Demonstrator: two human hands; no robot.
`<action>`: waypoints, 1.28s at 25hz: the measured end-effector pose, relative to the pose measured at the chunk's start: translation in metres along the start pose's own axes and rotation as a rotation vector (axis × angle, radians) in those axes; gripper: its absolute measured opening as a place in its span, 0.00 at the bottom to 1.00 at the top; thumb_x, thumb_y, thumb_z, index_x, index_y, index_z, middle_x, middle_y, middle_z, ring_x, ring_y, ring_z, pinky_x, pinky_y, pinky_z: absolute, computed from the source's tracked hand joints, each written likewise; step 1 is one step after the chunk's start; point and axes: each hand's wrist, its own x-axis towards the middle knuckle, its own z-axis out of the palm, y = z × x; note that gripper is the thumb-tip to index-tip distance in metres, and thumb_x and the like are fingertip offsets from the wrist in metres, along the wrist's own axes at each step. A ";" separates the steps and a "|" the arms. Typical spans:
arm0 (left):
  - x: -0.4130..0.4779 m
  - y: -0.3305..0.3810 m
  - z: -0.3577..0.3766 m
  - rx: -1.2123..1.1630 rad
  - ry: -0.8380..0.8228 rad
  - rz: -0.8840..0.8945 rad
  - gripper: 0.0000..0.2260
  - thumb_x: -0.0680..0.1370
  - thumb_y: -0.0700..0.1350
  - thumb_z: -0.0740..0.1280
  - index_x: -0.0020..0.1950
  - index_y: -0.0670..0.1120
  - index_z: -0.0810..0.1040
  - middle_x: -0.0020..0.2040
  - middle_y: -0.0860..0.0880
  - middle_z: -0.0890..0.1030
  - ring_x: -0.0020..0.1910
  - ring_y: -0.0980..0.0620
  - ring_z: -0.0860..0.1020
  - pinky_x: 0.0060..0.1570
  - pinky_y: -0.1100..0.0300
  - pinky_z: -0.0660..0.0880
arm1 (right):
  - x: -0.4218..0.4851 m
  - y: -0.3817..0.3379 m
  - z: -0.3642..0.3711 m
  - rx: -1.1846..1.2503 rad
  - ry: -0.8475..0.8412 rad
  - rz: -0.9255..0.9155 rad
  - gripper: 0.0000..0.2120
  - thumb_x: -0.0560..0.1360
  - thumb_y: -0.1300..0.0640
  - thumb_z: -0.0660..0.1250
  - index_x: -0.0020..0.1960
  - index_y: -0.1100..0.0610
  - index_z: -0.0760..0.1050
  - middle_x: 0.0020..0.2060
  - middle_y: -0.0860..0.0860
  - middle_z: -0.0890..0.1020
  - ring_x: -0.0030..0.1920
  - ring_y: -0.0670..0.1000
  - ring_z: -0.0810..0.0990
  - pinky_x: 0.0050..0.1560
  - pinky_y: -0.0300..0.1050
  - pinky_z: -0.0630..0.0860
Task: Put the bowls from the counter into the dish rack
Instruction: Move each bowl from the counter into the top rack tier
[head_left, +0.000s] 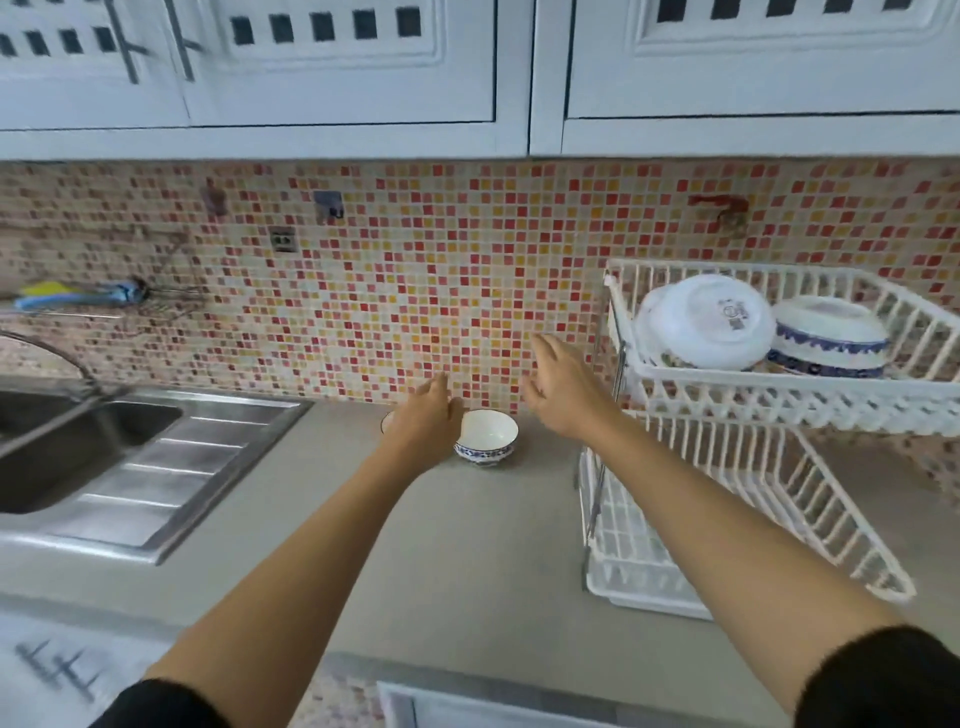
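Note:
A small white bowl with a blue patterned band stands upright on the grey counter by the tiled wall. Just left of it, the rim of a second bowl peeks out from behind my left hand, which hovers over it with fingers spread, holding nothing. My right hand floats open above and to the right of the blue-banded bowl, between it and the white two-tier dish rack. The rack's upper tier holds an overturned white bowl and a blue-patterned bowl.
A steel sink with drainboard fills the left of the counter, its faucet arching over the basin. White wall cabinets hang overhead. The rack's lower tier stands on the counter at right.

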 end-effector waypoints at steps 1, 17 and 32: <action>0.001 -0.010 0.008 -0.007 -0.025 -0.021 0.23 0.83 0.47 0.52 0.76 0.40 0.58 0.72 0.38 0.68 0.70 0.39 0.68 0.67 0.47 0.66 | 0.003 0.000 0.017 0.002 -0.039 0.031 0.29 0.80 0.53 0.55 0.76 0.63 0.50 0.77 0.58 0.56 0.76 0.56 0.55 0.75 0.50 0.55; 0.158 -0.119 0.188 0.014 -0.312 -0.358 0.21 0.82 0.52 0.51 0.68 0.38 0.66 0.66 0.37 0.73 0.65 0.37 0.72 0.61 0.50 0.69 | 0.104 0.097 0.262 0.101 -0.171 0.625 0.29 0.79 0.45 0.55 0.71 0.63 0.61 0.67 0.61 0.70 0.67 0.60 0.69 0.62 0.52 0.69; 0.226 -0.126 0.249 -0.252 -0.316 -0.432 0.22 0.82 0.51 0.54 0.67 0.36 0.67 0.66 0.36 0.74 0.65 0.38 0.72 0.61 0.52 0.68 | 0.141 0.128 0.328 0.305 -0.156 0.874 0.18 0.78 0.62 0.57 0.67 0.66 0.66 0.62 0.63 0.76 0.59 0.63 0.77 0.56 0.48 0.72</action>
